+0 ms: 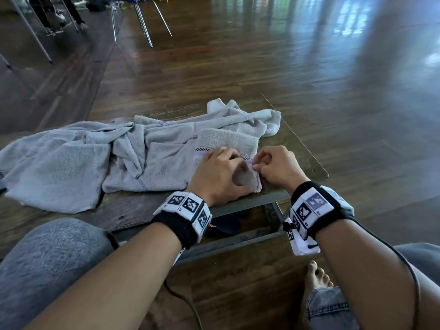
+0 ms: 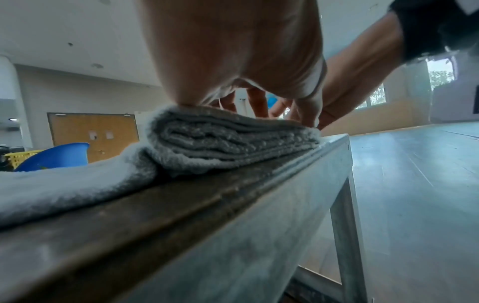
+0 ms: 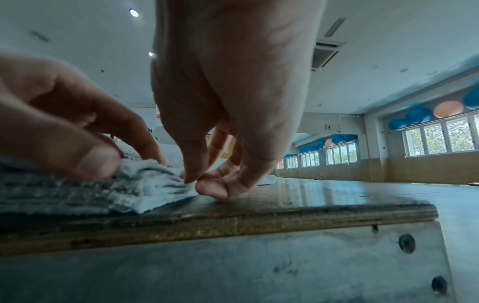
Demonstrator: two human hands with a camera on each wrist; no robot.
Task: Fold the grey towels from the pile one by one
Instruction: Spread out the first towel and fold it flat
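A folded grey towel (image 1: pixel 228 139) (image 2: pixel 228 143) (image 3: pixel 77 194) lies in several layers at the front right of the low wooden table (image 1: pixel 304 158). My left hand (image 1: pixel 221 165) (image 2: pixel 233 51) presses down on top of it, fingers spread on the cloth. My right hand (image 1: pixel 262 166) (image 3: pixel 191 180) pinches the towel's right edge between thumb and forefinger, just above the tabletop. Loose grey towels (image 1: pixel 71 163) lie crumpled across the left and middle of the table, one reaching behind the folded one.
The table's front edge (image 3: pixel 285 211) and metal frame (image 2: pixel 342 184) are right under my wrists. My knees (image 1: pixel 47 258) and bare foot (image 1: pixel 316 275) are in front of it. Chair legs (image 1: pixel 142 22) stand on the wooden floor beyond. A blue tub (image 2: pixel 57 156) sits to the left.
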